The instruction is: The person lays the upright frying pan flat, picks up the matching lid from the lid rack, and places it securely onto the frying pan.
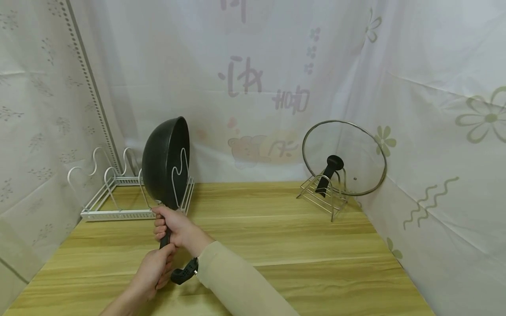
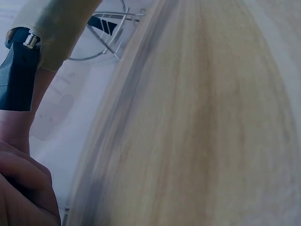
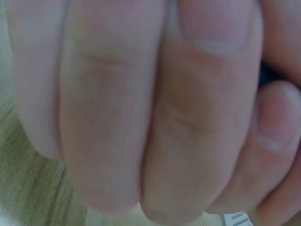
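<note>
A black wok [image 1: 160, 158] stands on its side in the right part of a white wire pan rack [image 1: 118, 215], its open face turned right and one wire divider in front of that face. Its black handle [image 1: 164, 240] points down toward me. My right hand [image 1: 175, 224] grips the handle close to the wok. Just below, my left hand [image 1: 155, 267] grips the handle's lower end. In the right wrist view, curled fingers [image 3: 108, 117] fill the picture and hide most of the handle. The left wrist view shows only part of the left hand [image 2: 23, 188].
A glass lid [image 1: 356, 145] with a black handle [image 1: 330, 173] leans upright in a small wire stand [image 1: 316, 199] at the back right. Wavy dividers [image 1: 108, 175] rise from the rack's left part. Patterned cloth [image 1: 257, 96] hangs behind the wooden table [image 1: 257, 237] and at both sides.
</note>
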A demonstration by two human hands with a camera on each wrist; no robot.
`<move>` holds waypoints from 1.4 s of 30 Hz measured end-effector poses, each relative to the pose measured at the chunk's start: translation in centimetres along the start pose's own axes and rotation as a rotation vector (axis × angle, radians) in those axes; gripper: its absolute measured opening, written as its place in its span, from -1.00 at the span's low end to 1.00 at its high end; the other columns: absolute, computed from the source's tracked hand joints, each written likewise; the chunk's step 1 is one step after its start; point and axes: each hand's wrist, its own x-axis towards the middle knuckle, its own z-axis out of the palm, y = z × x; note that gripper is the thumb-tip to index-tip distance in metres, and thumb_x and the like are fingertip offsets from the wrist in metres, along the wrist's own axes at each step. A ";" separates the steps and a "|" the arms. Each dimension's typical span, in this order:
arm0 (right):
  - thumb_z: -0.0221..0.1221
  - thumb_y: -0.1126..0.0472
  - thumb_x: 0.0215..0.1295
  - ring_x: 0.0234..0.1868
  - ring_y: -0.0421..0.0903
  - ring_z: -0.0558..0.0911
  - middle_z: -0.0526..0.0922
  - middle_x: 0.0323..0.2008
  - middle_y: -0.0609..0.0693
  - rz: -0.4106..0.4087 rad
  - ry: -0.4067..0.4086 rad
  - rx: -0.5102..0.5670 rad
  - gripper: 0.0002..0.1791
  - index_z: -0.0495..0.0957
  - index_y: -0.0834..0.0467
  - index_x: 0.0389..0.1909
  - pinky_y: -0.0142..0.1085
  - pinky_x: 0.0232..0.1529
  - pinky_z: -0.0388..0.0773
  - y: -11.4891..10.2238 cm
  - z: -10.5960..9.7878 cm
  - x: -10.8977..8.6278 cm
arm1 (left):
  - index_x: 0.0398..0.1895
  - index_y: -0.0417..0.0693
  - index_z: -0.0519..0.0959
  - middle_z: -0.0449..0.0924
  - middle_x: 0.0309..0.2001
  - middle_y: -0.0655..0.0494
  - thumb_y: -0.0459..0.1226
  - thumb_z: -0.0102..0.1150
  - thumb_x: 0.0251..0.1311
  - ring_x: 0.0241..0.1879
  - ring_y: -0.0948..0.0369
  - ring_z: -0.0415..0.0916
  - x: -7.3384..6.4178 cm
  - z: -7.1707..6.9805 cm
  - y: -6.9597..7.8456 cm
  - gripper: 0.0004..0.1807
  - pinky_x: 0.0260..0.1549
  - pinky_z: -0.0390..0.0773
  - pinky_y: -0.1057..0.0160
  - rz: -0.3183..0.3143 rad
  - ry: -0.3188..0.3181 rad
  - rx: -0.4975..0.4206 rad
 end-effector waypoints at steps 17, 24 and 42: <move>0.07 0.07 0.65 -0.68 -0.36 0.12 0.12 -0.67 -0.26 -0.012 0.017 -0.011 -0.50 0.22 -0.09 -0.61 -0.53 -0.60 0.10 -0.2 0.2 -0.4 | -0.73 0.13 0.17 0.08 -0.76 0.35 -0.24 -0.01 0.48 -0.80 0.38 -0.03 -0.4 0.2 0.3 -0.49 -0.81 0.11 0.39 0.015 0.017 0.020; 0.06 0.09 0.64 -0.68 -0.36 0.12 0.12 -0.68 -0.26 -0.014 0.025 -0.021 -0.51 0.22 -0.09 -0.61 -0.53 -0.61 0.10 -0.3 0.4 -0.6 | -0.72 0.12 0.18 0.09 -0.75 0.35 -0.26 -0.01 0.46 -0.80 0.39 -0.03 -0.5 0.2 0.3 -0.50 -0.81 0.11 0.39 0.021 0.023 0.014; 0.04 0.10 0.66 -0.70 -0.36 0.13 0.11 -0.69 -0.26 -0.025 -0.009 -0.028 -0.46 0.19 -0.09 -0.66 -0.53 -0.63 0.12 -1.5 1.0 -1.2 | -0.73 0.12 0.20 0.12 -0.78 0.36 -0.23 -0.02 0.50 -0.84 0.40 0.02 -0.9 0.4 1.2 -0.49 -0.86 0.11 0.38 0.054 0.043 0.027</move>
